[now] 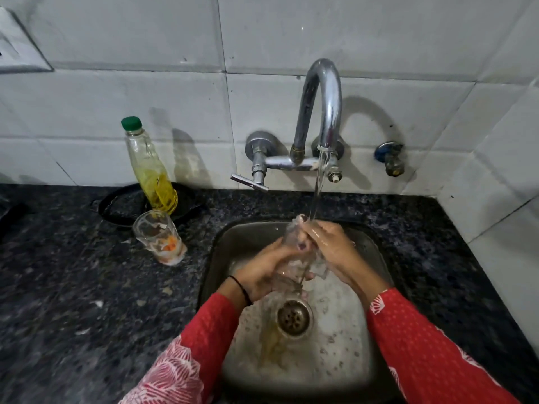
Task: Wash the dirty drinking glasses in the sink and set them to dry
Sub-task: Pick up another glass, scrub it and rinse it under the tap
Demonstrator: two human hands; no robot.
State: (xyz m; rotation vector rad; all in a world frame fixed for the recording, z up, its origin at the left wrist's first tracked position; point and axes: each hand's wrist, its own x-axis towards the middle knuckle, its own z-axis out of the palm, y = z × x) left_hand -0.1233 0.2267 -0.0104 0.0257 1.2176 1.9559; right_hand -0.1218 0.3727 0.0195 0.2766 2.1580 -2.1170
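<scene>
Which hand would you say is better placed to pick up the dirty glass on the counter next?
Left. The dirty glass stands on the counter left of the sink, nearest the left hand; the right hand would have to cross over.

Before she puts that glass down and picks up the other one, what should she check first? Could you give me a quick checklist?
1. Water running from the tap: ok, the stream falls onto the glass.
2. Firm hold: ok, left hand and right hand both wrap it over the sink.
3. Glass rinsed clean: cannot tell, hands and blur hide it.
4. Second glass on the counter: not ok, still dirty with orange residue.
5. Drain clear: ok, uncovered.
6. Drying spot: cannot tell, none visible.
</scene>
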